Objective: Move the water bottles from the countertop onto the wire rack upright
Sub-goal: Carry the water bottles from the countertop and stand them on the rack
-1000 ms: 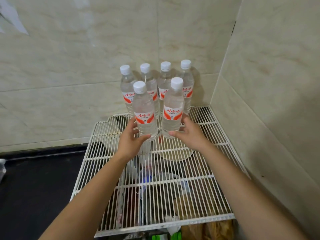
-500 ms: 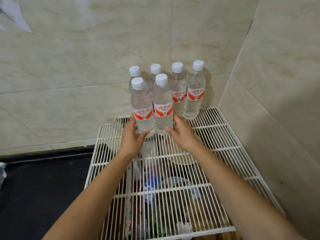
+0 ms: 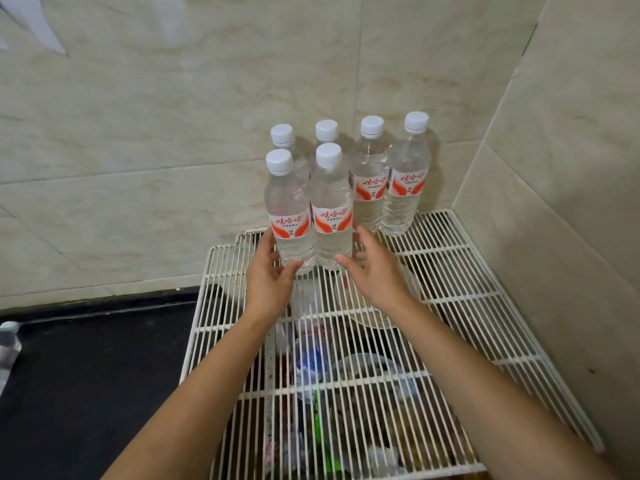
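Six clear water bottles with white caps and red-and-white labels stand upright at the back of the white wire rack (image 3: 450,271). Four form a back row against the wall, among them the rightmost bottle (image 3: 403,188). In front of that row's left pair stand the front left bottle (image 3: 288,206) and the front right bottle (image 3: 331,206), touching each other. My left hand (image 3: 268,278) wraps the base of the front left bottle, thumb across it. My right hand (image 3: 375,275) cups the base of the front right bottle more loosely.
Tiled walls close the rack in behind and on the right. A black countertop (image 3: 86,375) lies to the left, with another bottle (image 3: 8,344) at the frame's left edge. Under the rack sit a plate (image 3: 377,317) and assorted clutter.
Both hands slid the two front bottles leftward along the rack; they now stand before the back row's left pair. The right two back bottles are uncovered.
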The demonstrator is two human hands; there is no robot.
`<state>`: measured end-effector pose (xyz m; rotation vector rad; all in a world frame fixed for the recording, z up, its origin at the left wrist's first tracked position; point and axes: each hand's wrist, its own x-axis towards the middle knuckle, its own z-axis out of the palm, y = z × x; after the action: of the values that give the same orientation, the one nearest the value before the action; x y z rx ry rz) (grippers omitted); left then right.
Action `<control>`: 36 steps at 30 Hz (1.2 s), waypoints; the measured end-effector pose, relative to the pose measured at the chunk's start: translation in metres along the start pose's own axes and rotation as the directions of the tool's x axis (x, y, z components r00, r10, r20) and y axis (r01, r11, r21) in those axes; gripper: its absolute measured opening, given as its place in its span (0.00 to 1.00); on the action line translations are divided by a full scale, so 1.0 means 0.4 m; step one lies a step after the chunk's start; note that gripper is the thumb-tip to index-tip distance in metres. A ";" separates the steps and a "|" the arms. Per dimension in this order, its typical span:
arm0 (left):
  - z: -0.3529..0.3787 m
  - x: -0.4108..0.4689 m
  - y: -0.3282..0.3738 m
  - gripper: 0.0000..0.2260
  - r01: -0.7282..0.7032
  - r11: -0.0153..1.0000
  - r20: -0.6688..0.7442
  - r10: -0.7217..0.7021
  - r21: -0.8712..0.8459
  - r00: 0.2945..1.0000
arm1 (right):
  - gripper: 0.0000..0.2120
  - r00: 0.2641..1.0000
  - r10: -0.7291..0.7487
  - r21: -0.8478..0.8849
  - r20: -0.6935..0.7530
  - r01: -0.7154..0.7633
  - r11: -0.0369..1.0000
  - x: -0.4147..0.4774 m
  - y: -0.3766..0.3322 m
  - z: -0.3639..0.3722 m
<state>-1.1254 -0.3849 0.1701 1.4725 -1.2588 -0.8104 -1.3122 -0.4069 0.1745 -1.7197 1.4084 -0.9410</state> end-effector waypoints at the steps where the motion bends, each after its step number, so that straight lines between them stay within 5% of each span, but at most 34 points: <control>1: -0.003 0.002 -0.001 0.29 0.000 1.000 0.007 0.000 0.005 1.000 | 0.33 1.000 0.011 -0.003 0.001 -0.011 1.000 0.003 0.000 0.003; 8: -0.026 -0.002 0.001 0.34 -0.037 0.997 0.130 0.028 0.065 0.991 | 0.35 0.998 0.054 -0.036 0.017 -0.054 0.998 -0.007 -0.018 0.009; 12: -0.065 -0.054 0.037 0.38 -0.069 0.939 0.052 0.055 0.337 0.997 | 0.37 0.999 0.034 -0.194 -0.026 -0.039 0.980 -0.043 -0.028 -0.004; 17: -0.169 -0.196 0.051 0.27 -0.132 0.730 -0.054 0.226 0.671 0.973 | 0.20 0.940 -0.303 -0.404 -0.154 0.221 0.888 -0.107 -0.065 -0.011; 20: -0.248 -0.314 0.026 0.28 -0.009 0.604 -0.149 0.211 0.797 0.966 | 0.21 0.894 -0.440 -0.406 -0.088 0.371 0.835 -0.134 -0.095 0.056; 25: -0.415 -0.525 -0.010 0.30 0.288 0.491 -0.406 0.152 0.822 0.901 | 0.33 0.854 -0.457 -0.431 0.248 0.520 0.738 -0.196 -0.202 0.245; 36: -1.001 -0.929 -0.126 0.32 0.594 0.318 -0.631 0.016 0.739 0.776 | 0.37 0.686 -0.550 -0.341 0.476 0.721 0.603 -0.499 -0.526 0.800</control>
<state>-0.8275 0.0753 0.1933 2.7112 -0.9601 0.3071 -0.9624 -0.1535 0.1845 -2.7691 0.8193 -0.5872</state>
